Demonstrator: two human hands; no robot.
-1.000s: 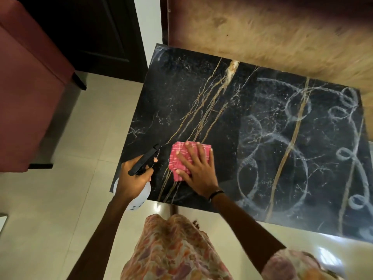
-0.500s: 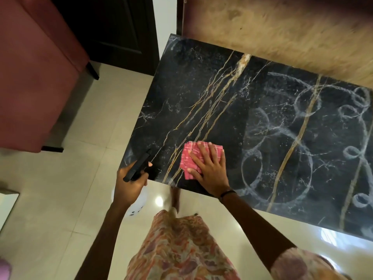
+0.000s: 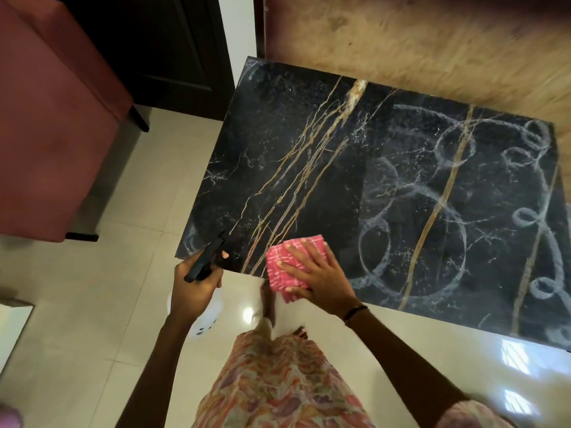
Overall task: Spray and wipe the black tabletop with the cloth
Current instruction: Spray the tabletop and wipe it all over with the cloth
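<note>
Right hand (image 3: 321, 276) is pressing flat, fingers spread, on the folded pink cloth (image 3: 287, 267) at the black marble surface's (image 3: 309, 149) lower edge, cloth overhanging slightly. Left hand (image 3: 196, 287) is gripping the spray bottle (image 3: 207, 316) lower left.

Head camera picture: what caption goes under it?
Right hand presses pink cloth on black tabletop; left hand grips spray bottle.

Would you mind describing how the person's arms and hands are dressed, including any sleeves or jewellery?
Both forearms are bare. The right hand has a thin dark band round its wrist, and a pinkish patterned short sleeve shows at the upper arm near the picture's lower edge. The left hand wears no glove, ring or band that I can see; its sleeve is out of view.
</note>
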